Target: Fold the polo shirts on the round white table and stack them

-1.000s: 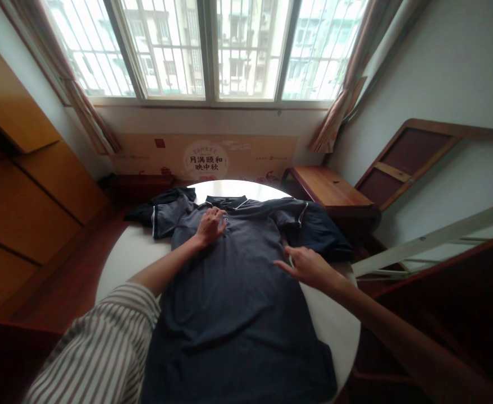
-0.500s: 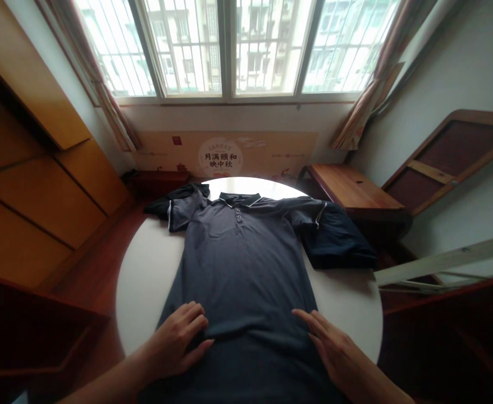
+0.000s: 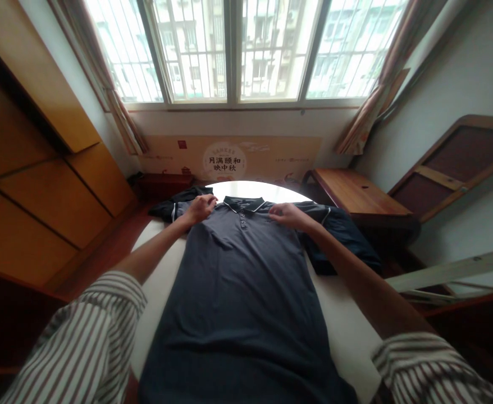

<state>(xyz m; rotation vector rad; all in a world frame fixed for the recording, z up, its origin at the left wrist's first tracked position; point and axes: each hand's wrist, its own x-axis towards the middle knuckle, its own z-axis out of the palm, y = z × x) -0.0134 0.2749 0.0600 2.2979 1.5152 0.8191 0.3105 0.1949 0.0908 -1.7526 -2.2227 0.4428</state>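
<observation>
A dark grey polo shirt lies front up on a white round table, its buttoned black collar at the far end and its hem toward me. My left hand is at the shirt's left shoulder, beside the collar, with fingers bent and closed on the cloth. At the other shoulder, my right hand has its fingers curled together on the fabric. The exact fingertip grip is small and partly hidden. Both forearms stretch over the shirt's sides.
Dark folded cloth lies under the right sleeve, and a black garment is by the left one. A wooden desk stands behind right. Yellow cabinets line the left, with a barred window ahead.
Both hands have moved forward from the lower part of the polo shirt to its shoulders, and their fingers have curled in. The shirt's lower front looks smoother.
</observation>
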